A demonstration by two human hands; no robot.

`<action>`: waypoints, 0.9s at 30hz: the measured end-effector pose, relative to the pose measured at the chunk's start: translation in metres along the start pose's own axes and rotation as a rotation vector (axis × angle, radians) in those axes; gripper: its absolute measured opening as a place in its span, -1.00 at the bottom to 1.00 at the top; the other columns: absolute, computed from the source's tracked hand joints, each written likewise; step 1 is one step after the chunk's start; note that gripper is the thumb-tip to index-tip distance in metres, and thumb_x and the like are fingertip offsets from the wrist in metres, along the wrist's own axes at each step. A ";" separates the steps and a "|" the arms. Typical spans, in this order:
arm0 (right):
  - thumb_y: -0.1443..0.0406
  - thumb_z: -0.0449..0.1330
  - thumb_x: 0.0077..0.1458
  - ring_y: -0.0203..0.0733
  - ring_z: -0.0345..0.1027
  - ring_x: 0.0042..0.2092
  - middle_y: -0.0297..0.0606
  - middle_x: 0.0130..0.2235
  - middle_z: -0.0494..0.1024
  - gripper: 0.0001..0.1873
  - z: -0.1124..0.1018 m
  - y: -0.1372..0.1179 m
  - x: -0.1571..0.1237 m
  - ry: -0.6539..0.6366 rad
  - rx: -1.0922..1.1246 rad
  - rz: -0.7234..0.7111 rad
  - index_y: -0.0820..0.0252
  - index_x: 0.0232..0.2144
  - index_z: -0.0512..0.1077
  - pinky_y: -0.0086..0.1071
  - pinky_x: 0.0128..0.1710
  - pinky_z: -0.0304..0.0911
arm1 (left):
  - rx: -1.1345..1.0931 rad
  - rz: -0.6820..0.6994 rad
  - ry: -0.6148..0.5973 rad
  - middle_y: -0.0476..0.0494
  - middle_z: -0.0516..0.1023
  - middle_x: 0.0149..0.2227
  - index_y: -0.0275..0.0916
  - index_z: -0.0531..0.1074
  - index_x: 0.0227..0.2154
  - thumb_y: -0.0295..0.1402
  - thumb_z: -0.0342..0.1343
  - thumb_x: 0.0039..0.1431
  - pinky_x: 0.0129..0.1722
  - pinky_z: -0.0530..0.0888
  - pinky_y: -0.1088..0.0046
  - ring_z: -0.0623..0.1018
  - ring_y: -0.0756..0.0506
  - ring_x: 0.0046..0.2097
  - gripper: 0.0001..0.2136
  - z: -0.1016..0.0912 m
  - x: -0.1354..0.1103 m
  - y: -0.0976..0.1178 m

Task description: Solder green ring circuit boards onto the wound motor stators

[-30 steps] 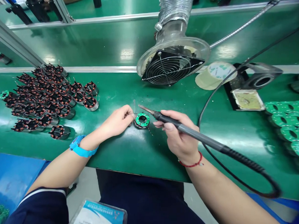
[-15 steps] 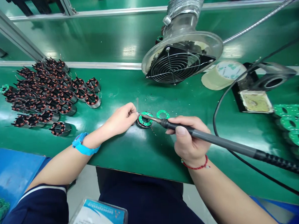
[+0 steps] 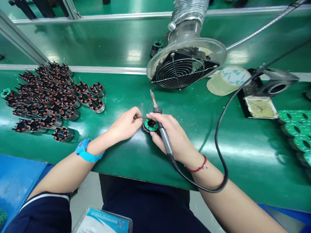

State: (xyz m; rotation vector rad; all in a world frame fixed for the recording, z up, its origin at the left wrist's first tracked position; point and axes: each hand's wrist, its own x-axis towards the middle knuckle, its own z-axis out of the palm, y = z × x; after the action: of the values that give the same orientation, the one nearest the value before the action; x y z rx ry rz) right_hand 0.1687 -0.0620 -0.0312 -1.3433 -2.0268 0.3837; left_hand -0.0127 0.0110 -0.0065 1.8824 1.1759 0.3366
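A small motor stator topped with a green ring board [image 3: 150, 125] sits on the green bench between my hands. My left hand [image 3: 125, 125] rests just left of it, fingers pinched on a thin solder wire whose end reaches the board. My right hand [image 3: 173, 138] is closed round a grey soldering iron [image 3: 161, 128]. The iron lies along the back of that hand, its tip pointing away from me, up toward the fan. My right fingertips touch the stator's right side.
Several copper-wound stators [image 3: 50, 96] are heaped at the left. A fume extractor fan [image 3: 184, 66] on a hose stands behind. A tape roll [image 3: 228, 80], an iron stand with sponge [image 3: 262, 106] and several green ring boards [image 3: 298, 130] lie at the right. The iron's black cable [image 3: 219, 141] loops over my right wrist.
My right hand swung the iron off the board, so its tip now points away from me, and moved in against the stator. The loose green ring seen earlier is hidden.
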 end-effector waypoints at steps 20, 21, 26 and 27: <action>0.23 0.17 0.18 0.06 0.36 0.09 -0.11 0.09 0.47 -0.43 0.001 -0.005 -0.005 0.112 -0.038 -0.054 0.00 0.20 0.13 0.03 0.04 0.32 | -0.019 0.224 0.048 0.00 0.39 -0.43 -0.26 0.36 -0.43 -0.47 0.04 0.14 -0.38 0.29 0.47 0.35 0.02 -0.40 -0.94 0.004 -0.006 0.006; 0.25 0.16 0.19 0.06 0.36 0.10 -0.13 0.09 0.48 -0.45 -0.001 -0.007 -0.005 0.120 -0.058 -0.079 -0.02 0.20 0.13 0.02 0.02 0.32 | -0.061 0.196 0.035 0.01 0.39 -0.43 -0.26 0.36 -0.43 -0.47 0.05 0.14 -0.39 0.28 0.48 0.35 0.02 -0.41 -0.95 0.004 -0.005 0.006; 0.37 0.14 0.16 0.01 0.41 0.01 -0.17 -0.03 0.57 -0.52 -0.005 -0.012 -0.006 0.153 -0.133 -0.157 0.02 0.12 0.22 -0.06 -0.08 0.33 | -0.253 0.100 -0.045 0.05 0.38 -0.48 -0.28 0.37 -0.42 -0.43 0.06 0.14 -0.41 0.27 0.50 0.35 0.04 -0.42 -0.94 0.005 -0.001 0.000; 0.39 0.14 0.16 0.00 0.42 -0.02 -0.17 -0.06 0.58 -0.54 -0.005 -0.012 -0.006 0.158 -0.125 -0.149 0.03 0.10 0.23 -0.08 -0.09 0.33 | -0.273 0.086 -0.051 0.05 0.38 -0.49 -0.28 0.37 -0.42 -0.42 0.06 0.14 -0.42 0.26 0.50 0.34 0.04 -0.43 -0.94 0.006 0.000 -0.001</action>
State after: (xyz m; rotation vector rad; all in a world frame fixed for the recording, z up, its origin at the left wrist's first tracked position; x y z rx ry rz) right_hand 0.1651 -0.0729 -0.0231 -1.2443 -2.0295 0.0827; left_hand -0.0097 0.0081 -0.0103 1.6949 0.9646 0.4693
